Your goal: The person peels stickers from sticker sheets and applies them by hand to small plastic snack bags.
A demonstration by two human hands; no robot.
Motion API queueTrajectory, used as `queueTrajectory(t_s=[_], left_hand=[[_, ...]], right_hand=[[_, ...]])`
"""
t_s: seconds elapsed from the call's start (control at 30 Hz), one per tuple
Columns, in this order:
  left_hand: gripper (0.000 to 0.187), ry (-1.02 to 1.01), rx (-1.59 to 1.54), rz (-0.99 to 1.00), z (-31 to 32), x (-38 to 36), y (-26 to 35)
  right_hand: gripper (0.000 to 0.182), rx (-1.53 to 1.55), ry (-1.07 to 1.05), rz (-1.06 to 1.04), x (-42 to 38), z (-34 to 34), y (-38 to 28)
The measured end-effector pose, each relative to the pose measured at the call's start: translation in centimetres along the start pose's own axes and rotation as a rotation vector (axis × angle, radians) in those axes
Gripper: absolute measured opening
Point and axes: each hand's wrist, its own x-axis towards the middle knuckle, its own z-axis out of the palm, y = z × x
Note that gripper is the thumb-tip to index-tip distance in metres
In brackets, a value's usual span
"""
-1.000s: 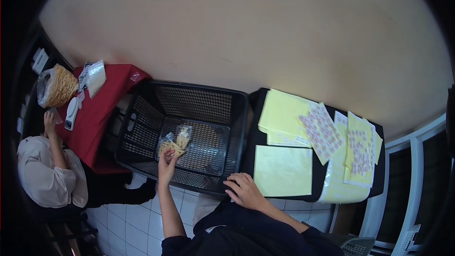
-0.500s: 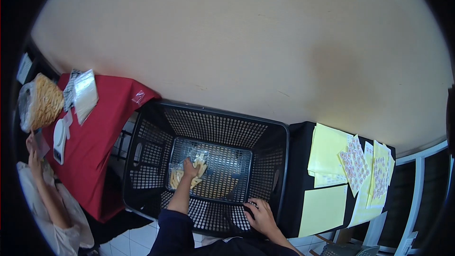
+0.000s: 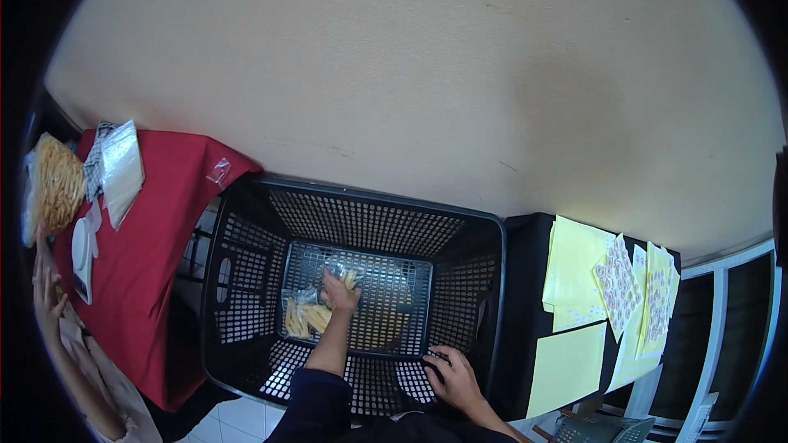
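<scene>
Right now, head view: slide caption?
Left hand at the clear bags of yellow sticks in a black basket, right hand at its near side.

the basket (image 3: 386, 195) is black with a holed grid pattern, the bagged sticks (image 3: 304, 319) pale yellow; the draped cloth (image 3: 156, 262) is plain red, the checked piece (image 3: 93, 168) black and white; the plain sheets (image 3: 568, 367) are yellow, the sticker sheet (image 3: 620, 285) dotted with pinkish red; the scale (image 3: 80, 248) is white

Soft indoor light, faint shadow on the wall (image 3: 369, 74), glare on plastic sleeves (image 3: 121, 171), dark fisheye edges
</scene>
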Motion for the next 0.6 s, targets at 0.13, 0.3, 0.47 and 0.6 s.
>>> queueTrajectory(t_s=[0.13, 0.3, 0.47, 0.6], left_hand=[[0.095, 0.13, -0.308, 0.213, -3.1, -2.5, 4.5], [0.092, 0.172, -0.699, 0.484, -8.3, -9.6, 13.1], [0.094, 0.309, -0.788, 0.67, -11.6, -20.9, 20.0], [0.098, 0.241, -0.806, 0.819, -10.8, -29.2, 23.3]], right_hand=[[0.021, 0.081, 0.185, -0.118, 0.7, -2.2, -1.3], [0.023, 0.192, 0.415, -0.211, 0.9, -6.9, -2.3], [0.034, 0.462, 0.63, -0.073, -1.1, -12.3, -0.6], [0.03, 0.794, 0.556, -0.108, -3.5, -16.9, 1.6]])
